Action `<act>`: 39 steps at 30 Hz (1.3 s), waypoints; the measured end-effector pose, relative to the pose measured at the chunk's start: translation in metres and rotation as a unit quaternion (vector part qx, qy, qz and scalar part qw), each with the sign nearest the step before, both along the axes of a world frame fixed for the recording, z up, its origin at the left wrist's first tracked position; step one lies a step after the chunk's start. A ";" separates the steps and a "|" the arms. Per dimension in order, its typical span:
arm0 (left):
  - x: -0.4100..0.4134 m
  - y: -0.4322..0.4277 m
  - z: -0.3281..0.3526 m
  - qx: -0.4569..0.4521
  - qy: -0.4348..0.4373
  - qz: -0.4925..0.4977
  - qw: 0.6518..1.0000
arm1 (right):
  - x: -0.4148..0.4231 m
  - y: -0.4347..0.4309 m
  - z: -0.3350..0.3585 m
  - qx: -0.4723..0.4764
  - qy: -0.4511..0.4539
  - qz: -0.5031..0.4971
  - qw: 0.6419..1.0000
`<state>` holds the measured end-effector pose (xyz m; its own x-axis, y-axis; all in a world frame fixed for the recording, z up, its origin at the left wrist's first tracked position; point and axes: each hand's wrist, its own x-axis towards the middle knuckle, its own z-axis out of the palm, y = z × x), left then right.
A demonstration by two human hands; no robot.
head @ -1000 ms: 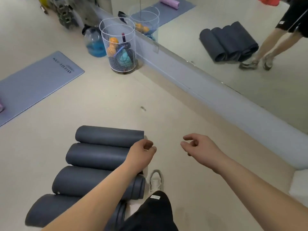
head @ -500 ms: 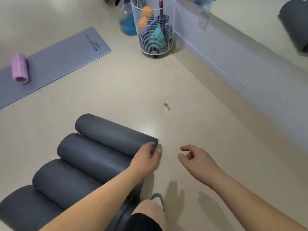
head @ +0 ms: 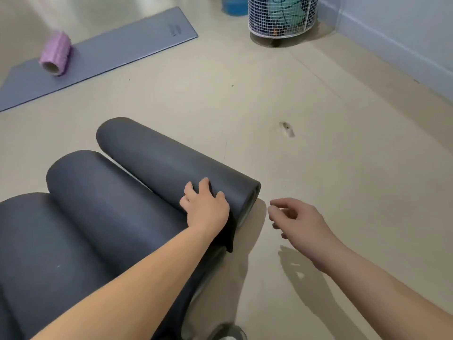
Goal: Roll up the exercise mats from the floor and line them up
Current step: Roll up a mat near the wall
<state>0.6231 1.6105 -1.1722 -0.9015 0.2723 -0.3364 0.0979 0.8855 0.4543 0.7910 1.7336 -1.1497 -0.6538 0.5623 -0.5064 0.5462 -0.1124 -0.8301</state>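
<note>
Several dark grey rolled mats lie side by side on the floor at the lower left. The farthest rolled mat [head: 157, 155] has my left hand [head: 206, 207] resting on its near end, fingers spread over the curve. The second rolled mat [head: 103, 200] lies against it, and a third rolled mat [head: 31, 241] is nearer to me. My right hand [head: 296, 222] hovers just right of the roll's end with loosely curled fingers, holding nothing. A flat grey-blue mat [head: 110, 47] lies unrolled at the upper left.
A pink foam roller [head: 55, 54] sits on the flat mat. A white wire basket [head: 282, 18] of items stands at the top by the pale wall base [head: 392, 40], with a blue bottle [head: 232, 6] beside it. Bare beige floor stretches to the right.
The view has dropped closer to the rolls. My left hand slid from the roll's end edge onto its top surface. My right hand stays beside the end, empty.
</note>
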 end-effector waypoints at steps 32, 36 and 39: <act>0.057 0.083 -0.051 0.336 -0.238 0.143 0.900 | 0.031 0.040 -0.056 -0.035 -0.074 -0.253 0.964; 0.060 0.097 -0.058 0.347 -0.228 0.143 0.898 | 0.051 0.087 -0.033 0.203 -0.111 -0.127 0.965; 0.057 0.095 -0.060 0.347 -0.249 0.149 0.892 | 0.034 0.113 -0.026 0.233 -0.109 0.034 0.966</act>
<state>0.6805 1.7054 -1.2321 -0.7540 0.3452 -0.5589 -0.4617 0.3267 0.8247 0.8247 1.8464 -1.1758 -0.6029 0.7222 -0.3391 0.7074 0.2873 -0.6458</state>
